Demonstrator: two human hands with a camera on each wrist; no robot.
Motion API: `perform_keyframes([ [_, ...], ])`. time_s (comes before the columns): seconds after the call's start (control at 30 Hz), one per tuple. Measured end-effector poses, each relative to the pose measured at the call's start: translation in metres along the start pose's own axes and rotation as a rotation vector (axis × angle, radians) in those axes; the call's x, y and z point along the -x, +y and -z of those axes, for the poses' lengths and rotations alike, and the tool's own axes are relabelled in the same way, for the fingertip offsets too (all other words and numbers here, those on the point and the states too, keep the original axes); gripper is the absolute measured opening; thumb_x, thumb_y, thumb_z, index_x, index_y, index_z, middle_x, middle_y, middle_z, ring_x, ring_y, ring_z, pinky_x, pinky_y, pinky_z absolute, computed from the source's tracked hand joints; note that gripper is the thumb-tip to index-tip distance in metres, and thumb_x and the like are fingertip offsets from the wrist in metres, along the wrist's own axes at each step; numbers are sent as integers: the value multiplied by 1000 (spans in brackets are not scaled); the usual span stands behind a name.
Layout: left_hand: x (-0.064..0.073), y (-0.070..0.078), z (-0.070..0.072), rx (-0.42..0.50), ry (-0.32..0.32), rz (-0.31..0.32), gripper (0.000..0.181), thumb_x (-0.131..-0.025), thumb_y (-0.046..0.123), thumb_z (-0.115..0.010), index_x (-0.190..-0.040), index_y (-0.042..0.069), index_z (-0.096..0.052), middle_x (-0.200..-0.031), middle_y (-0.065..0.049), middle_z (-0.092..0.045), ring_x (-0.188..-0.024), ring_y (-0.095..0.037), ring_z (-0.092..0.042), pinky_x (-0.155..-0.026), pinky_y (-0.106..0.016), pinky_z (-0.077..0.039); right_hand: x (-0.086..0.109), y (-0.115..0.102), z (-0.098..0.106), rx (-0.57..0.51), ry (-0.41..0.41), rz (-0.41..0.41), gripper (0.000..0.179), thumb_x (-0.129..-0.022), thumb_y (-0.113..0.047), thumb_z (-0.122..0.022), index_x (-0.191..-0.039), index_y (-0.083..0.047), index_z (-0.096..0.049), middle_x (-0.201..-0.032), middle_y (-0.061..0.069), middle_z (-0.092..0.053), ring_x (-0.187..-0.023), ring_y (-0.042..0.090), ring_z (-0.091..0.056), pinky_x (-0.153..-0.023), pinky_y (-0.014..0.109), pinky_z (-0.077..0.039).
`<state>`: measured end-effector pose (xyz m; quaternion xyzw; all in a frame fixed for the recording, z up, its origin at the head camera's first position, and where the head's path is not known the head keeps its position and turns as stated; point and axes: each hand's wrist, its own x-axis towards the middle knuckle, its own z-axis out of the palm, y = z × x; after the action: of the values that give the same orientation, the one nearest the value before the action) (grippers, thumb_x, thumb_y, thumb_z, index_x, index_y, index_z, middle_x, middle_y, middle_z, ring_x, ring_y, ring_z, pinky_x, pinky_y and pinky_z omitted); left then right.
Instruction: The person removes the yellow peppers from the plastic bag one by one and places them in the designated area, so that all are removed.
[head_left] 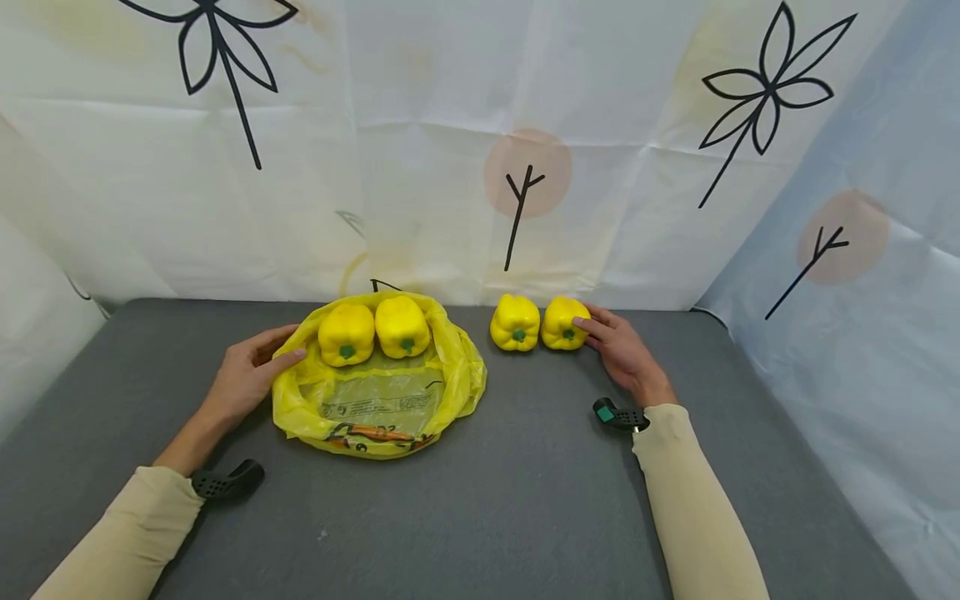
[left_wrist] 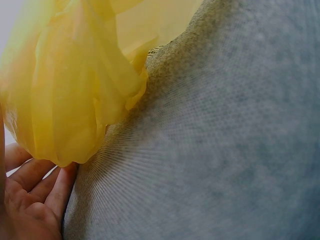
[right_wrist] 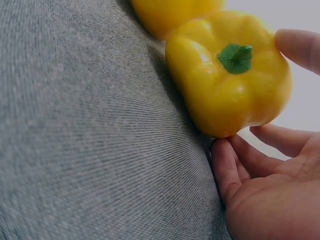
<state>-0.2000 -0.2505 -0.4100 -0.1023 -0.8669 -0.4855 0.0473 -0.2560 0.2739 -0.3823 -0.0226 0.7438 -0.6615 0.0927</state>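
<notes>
Bare hands [head_left: 240,379]; beige slvs [head_left: 697,500]; blk wrist units [head_left: 228,481] w/ holes, R one w/ teal patch [head_left: 604,413].

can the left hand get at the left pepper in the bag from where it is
Probably yes: the left hand is at the left edge of the yellow bag, whose mouth is open, and the left pepper sits just inside. Only that edge seems to lie between them.

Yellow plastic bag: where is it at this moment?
In the head view, the yellow plastic bag sits left of centre on the grey table, with two yellow peppers inside it and two more just to its right.
</notes>
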Motion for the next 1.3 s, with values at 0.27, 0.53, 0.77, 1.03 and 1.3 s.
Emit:
perform_keyframes([
  [0.27, 0, 2, 1, -10, -3, 2, 60, -106, 34, -56, -153, 0, -42, -150, -27, -46, -129, -39, -49, -83, -3, -41, 0, 0, 0, -4, -24, 2, 68, -108, -25, -54, -161, -1, -20, -165, 16, -22, -149, 31, -25, -121, 46, -20],
  [0.53, 0, 2, 2, -13, -5, 6, 60, -106, 34, -56, -153, -1, -42, -150, -27, -46, -130, -45, -48, -82, -3, -40, 0, -1, -1, -8, -28, -3, 68, -107, -26, -54, -161, -1, -20, -165, 16, -22, -149, 31, -25, -121, 46, -20],
  [0.77, -2, 1, 2, -13, -3, 7, 61, -106, 34, -56, -154, 0, -42, -150, -27, -46, -129, -44, -48, -82, -3, -41, -2, -1, -2, -16, -15, -10, 70, -107, -27, -55, -161, -1, -20, -165, 16, -22, -148, 30, -25, -121, 46, -19],
  [1.03, -1, 1, 1, -5, -7, 6, 61, -106, 34, -56, -154, 0, -41, -150, -27, -46, -130, -45, -48, -82, -3, -41, -3, -1, -2, -10, -12, -20, 68, -108, -27, -53, -161, -1, -19, -165, 16, -21, -149, 30, -25, -121, 45, -20],
  [1.3, 0, 0, 1, -1, -7, 5, 60, -106, 34, -57, -154, 1, -43, -150, -25, -47, -123, -12, -52, -83, -5, -42, -3, 1, -1, -17, -12, -18, 69, -108, -29, -53, -161, -1, -19, -165, 16, -21, -148, 30, -24, -121, 45, -19],
])
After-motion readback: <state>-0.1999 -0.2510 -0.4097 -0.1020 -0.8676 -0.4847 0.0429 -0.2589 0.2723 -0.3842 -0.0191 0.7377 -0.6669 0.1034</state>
